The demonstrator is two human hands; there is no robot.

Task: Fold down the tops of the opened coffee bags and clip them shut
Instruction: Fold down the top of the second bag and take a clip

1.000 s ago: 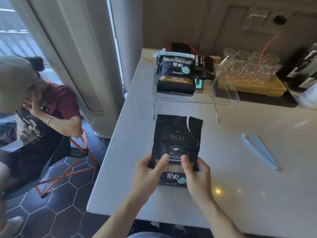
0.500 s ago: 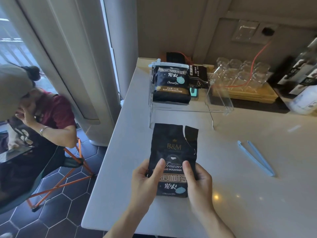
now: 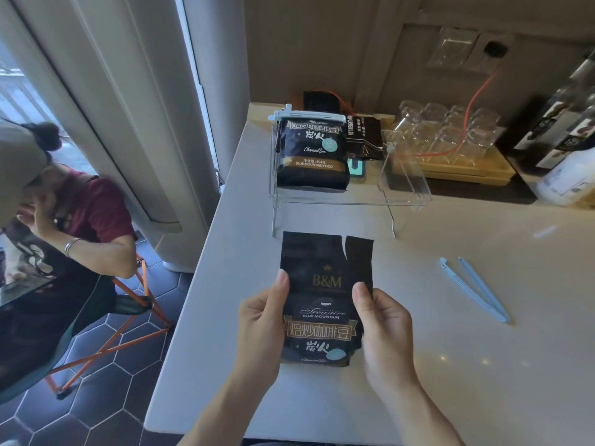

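- An opened black coffee bag (image 3: 325, 275) lies flat on the pale counter (image 3: 483, 365), its torn top edge pointing away from the person, with a rip near the far right corner.
- The left hand (image 3: 262, 326) holds the bag's left edge: the thumb lies on the front beside the "B&M" print, and the fingers curl under the side, so this grip is clamped on the bag.
- The right hand (image 3: 383, 329) holds the bag's right edge the same way, thumb on the front, fingers wrapped behind, its grip also clamped on the bag.
- The bag's top is still flat and unfolded.
- To the right of the bag, well apart from it, a light blue sealing clip (image 3: 475, 289) lies on the counter with its two arms spread.
- Beyond the bag, a clear acrylic rack (image 3: 351, 201) stands on the counter; a second coffee bag (image 3: 312, 156) stands upright on it, its top closed with a pale clip (image 3: 307, 116).
- Behind that bag, another dark bag (image 3: 365, 136) leans.
- Right of the rack, clear glasses (image 3: 447, 130) sit on a yellowish tray (image 3: 473, 170).
- Left of the counter, a seated person in a red top (image 3: 93, 207) rests a hand near the head.
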